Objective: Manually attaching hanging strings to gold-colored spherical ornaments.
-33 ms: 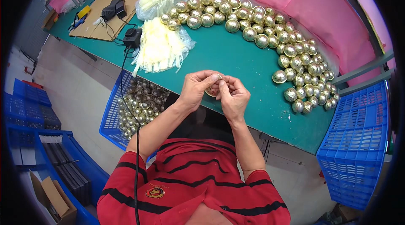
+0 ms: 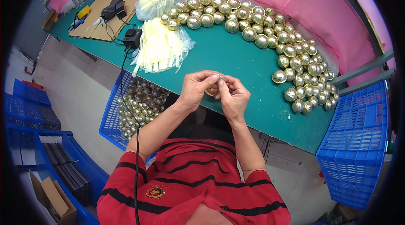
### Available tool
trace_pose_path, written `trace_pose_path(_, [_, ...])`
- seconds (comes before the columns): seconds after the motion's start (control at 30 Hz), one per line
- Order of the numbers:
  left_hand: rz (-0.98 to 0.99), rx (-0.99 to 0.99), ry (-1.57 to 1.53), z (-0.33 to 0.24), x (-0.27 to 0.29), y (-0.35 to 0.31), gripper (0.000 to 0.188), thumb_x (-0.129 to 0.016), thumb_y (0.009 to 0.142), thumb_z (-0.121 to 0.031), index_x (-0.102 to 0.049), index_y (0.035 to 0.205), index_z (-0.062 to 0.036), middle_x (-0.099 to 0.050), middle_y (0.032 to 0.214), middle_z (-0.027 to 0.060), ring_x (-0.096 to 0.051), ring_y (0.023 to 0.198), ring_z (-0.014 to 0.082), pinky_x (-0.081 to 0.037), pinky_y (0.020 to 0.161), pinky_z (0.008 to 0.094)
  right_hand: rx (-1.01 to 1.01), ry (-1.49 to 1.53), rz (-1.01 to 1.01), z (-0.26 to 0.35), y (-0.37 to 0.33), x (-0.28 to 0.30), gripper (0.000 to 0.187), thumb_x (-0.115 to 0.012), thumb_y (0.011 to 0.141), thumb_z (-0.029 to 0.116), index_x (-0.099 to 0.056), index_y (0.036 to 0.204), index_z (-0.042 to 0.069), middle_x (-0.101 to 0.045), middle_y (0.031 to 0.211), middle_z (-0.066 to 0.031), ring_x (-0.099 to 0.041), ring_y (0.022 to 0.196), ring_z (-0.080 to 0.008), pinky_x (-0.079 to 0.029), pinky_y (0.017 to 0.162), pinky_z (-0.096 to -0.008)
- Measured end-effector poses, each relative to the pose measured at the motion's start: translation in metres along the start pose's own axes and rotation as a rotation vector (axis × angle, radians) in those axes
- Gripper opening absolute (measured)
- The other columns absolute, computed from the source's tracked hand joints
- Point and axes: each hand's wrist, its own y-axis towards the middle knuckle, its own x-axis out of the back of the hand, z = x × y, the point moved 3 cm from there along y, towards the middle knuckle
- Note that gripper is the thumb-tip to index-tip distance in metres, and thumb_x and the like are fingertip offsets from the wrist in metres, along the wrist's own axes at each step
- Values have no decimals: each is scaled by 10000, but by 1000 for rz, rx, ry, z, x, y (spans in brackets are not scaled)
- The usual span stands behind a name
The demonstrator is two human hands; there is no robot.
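At the table's near edge, my left hand (image 2: 195, 89) and my right hand (image 2: 234, 99) meet with fingers closed, thumbs and forefingers pinching at the top of a gold ball ornament (image 2: 211, 92). The ball hangs just below the fingertips, mostly hidden by the hands. A small piece at the pinch is too small to make out. Beyond my left hand, a bundle of pale yellow ribbon strips (image 2: 159, 45) lies on clear plastic. Shiny gold ball ornaments (image 2: 261, 40) are spread in a wide band along the back and right of the green table (image 2: 219, 52).
Below the table, on the left, a blue crate (image 2: 110, 117) holds many more balls. Another blue crate (image 2: 354, 149) stands at the right end. A black camera-like box (image 2: 132, 38) trails a cable (image 2: 137, 153) past my left arm. Cardboard (image 2: 95, 16) lies at the far left.
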Motion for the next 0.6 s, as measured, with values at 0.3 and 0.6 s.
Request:
trace_pose_path(0.3, [-51, -188, 286, -4, -5, -5, 164, -737, 975, -108, -775, 1066, 23, -758, 936, 66, -679, 838, 112, -564, 751, 271, 173, -255, -16, 0, 4, 5, 119, -710, 978, 66, -725, 1019, -45, -757, 772, -73, -723, 678, -114, -568, 582, -252])
trace_pose_path(0.6, [-56, -15, 138, 0, 1, -5, 164, -726, 985, -111, -748, 1074, 24, -749, 967, 65, -669, 831, 106, -551, 751, 253, 124, -119, 24, -1, 7, 10, 102, -702, 984, 60, -699, 988, -42, -740, 816, -51, -689, 722, -83, -561, 650, -237])
